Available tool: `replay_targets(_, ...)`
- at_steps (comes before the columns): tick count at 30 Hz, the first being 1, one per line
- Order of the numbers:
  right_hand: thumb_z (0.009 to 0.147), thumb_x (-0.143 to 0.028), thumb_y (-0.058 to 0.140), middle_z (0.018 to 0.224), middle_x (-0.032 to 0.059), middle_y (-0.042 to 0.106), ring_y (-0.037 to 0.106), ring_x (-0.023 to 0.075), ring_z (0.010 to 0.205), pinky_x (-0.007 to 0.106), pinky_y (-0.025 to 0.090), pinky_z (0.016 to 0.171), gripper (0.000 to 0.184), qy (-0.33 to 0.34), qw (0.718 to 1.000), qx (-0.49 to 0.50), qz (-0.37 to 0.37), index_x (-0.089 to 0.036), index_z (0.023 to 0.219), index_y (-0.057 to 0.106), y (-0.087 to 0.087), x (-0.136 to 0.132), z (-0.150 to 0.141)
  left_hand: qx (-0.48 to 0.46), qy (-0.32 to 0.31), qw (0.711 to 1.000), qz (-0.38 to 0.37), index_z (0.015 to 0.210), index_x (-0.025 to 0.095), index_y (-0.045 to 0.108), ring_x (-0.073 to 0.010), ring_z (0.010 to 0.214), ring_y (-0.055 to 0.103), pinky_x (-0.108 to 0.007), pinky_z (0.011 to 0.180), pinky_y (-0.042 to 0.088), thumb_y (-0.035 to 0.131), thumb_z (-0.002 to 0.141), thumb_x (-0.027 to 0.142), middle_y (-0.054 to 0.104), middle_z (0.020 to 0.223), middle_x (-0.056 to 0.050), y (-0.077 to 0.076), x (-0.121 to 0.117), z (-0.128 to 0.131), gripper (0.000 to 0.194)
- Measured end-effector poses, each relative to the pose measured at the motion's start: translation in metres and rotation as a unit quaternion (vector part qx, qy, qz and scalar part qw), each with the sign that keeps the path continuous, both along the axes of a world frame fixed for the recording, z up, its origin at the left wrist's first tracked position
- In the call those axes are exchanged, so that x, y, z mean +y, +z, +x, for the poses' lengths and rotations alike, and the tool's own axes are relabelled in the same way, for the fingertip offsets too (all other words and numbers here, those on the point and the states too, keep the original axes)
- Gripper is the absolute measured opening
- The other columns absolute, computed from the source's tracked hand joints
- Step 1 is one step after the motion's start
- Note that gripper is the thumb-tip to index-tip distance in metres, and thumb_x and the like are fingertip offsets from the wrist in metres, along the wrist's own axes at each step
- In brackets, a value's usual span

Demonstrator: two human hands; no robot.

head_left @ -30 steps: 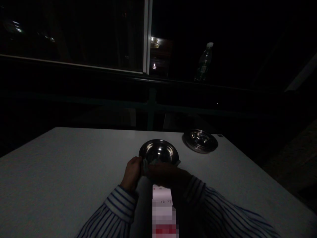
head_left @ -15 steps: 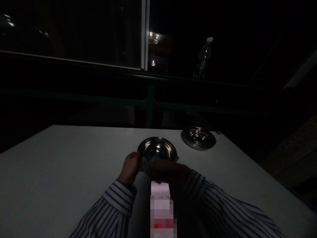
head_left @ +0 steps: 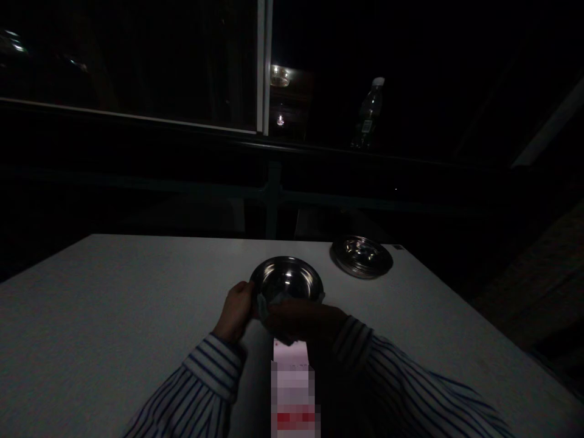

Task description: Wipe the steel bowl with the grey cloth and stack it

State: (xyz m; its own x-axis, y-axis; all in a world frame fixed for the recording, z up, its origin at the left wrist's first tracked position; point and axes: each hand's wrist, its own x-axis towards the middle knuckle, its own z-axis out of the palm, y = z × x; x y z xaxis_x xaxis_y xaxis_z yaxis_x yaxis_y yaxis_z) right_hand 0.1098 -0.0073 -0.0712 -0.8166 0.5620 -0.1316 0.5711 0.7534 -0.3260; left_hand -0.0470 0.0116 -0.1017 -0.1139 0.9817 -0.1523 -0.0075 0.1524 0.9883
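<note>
The metal bowl [head_left: 287,274] over the bench [head_left: 137,292] could slip if the left hand [head_left: 235,310], fingers clamped on its rim, yielded to pressure from the right hand [head_left: 305,319], fingers closed on a cloth [head_left: 261,304] at its near side.

The right hand [head_left: 308,317] is hiding the near side of the bowl [head_left: 288,277] and much of the cloth [head_left: 261,305]. The frame's bottom is cutting off the left sleeve [head_left: 196,386] and right sleeve [head_left: 406,377]; pixelation is blurring a bright strip [head_left: 292,389] — and darkness is obscuring the bottle's [head_left: 367,118] base.
</note>
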Motion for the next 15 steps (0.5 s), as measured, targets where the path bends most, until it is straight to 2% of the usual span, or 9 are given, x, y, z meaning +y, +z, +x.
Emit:
replay_targets(1,0.085,-0.013,0.045,0.083,0.0077,0.065,0.059,0.0131,0.064,0.024,0.046,0.055,0.018,0.001,1.0,-0.006,-0.028,-0.01,0.097,0.058,0.004,-0.005,0.01,-0.007,-0.007,1.0,-0.007,0.06,0.018,0.049,-0.0113,0.037,0.045,-0.024,0.039,0.035,0.05,0.07,0.038,0.048,0.044,0.004,0.0,0.001,0.001,0.022)
replay_targets(4,0.085,-0.018,0.049,0.098,0.0069,0.063,0.06,0.0155,0.08,0.028,0.049,0.066,0.028,0.009,0.999,0.039,0.005,-0.016,0.112,0.052,0.012,-0.016,0.031,-0.009,-0.011,1.0,-0.01,0.06,0.019,0.047,-0.0113,0.034,0.043,-0.024,0.037,0.033,0.049,0.071,0.039,0.046,0.042,0.004,-0.001,0.002,0.004,0.023)
replay_targets(6,0.087,-0.017,0.045,0.097,0.0073,0.064,0.061,0.0149,0.078,0.027,0.049,0.065,0.026,0.004,0.999,0.038,-0.007,-0.015,0.112,0.052,0.009,-0.014,0.026,0.0,-0.006,1.0,-0.004,0.06,0.019,0.047,-0.0107,0.034,0.042,-0.023,0.036,0.031,0.048,0.071,0.041,0.045,0.042,0.005,-0.002,0.003,0.007,0.025)
replay_targets(8,0.087,-0.014,0.042,0.09,0.0098,0.065,0.061,0.0149,0.072,0.026,0.049,0.059,0.023,-0.008,1.0,0.02,-0.012,-0.01,0.105,0.056,0.002,-0.006,0.008,0.011,0.003,1.0,0.005,0.059,0.018,0.047,-0.0098,0.036,0.041,-0.022,0.037,0.031,0.049,0.071,0.041,0.045,0.044,0.005,-0.003,0.003,0.007,0.025)
replay_targets(9,0.085,-0.012,0.045,0.087,0.0119,0.065,0.061,0.0172,0.069,0.028,0.049,0.056,0.021,-0.004,1.0,-0.005,0.011,-0.007,0.101,0.057,-0.002,-0.001,-0.002,0.016,0.01,1.0,0.012,0.058,0.018,0.047,-0.0093,0.038,0.042,-0.022,0.038,0.031,0.05,0.07,0.04,0.045,0.044,0.005,-0.003,0.003,0.006,0.025)
replay_targets(11,0.08,-0.01,0.051,0.093,0.0148,0.063,0.06,0.0209,0.076,0.031,0.048,0.061,0.021,0.023,0.997,0.002,0.071,-0.007,0.099,0.059,-0.006,0.005,-0.014,0.023,0.017,0.999,0.021,0.056,0.018,0.047,-0.0089,0.041,0.043,-0.021,0.041,0.033,0.052,0.069,0.038,0.045,0.046,0.005,-0.001,0.004,0.005,0.024)
replay_targets(13,0.077,-0.01,0.056,0.094,0.0129,0.063,0.059,0.0206,0.078,0.031,0.048,0.063,0.022,0.045,0.996,0.005,0.074,-0.009,0.099,0.06,-0.004,0.004,-0.011,0.024,0.013,0.999,0.021,0.057,0.018,0.048,-0.0092,0.041,0.043,-0.022,0.042,0.033,0.052,0.068,0.039,0.047,0.047,0.005,0.0,0.005,0.003,0.025)
replay_targets(15,0.077,-0.012,0.057,0.092,0.0087,0.064,0.059,0.0174,0.077,0.027,0.048,0.063,0.024,0.035,0.999,0.006,0.039,-0.012,0.101,0.06,0.002,-0.002,0.006,0.022,0.002,1.0,0.012,0.058,0.018,0.047,-0.0097,0.038,0.042,-0.022,0.039,0.032,0.051,0.069,0.041,0.046,0.045,0.004,0.001,0.006,0.002,0.026)
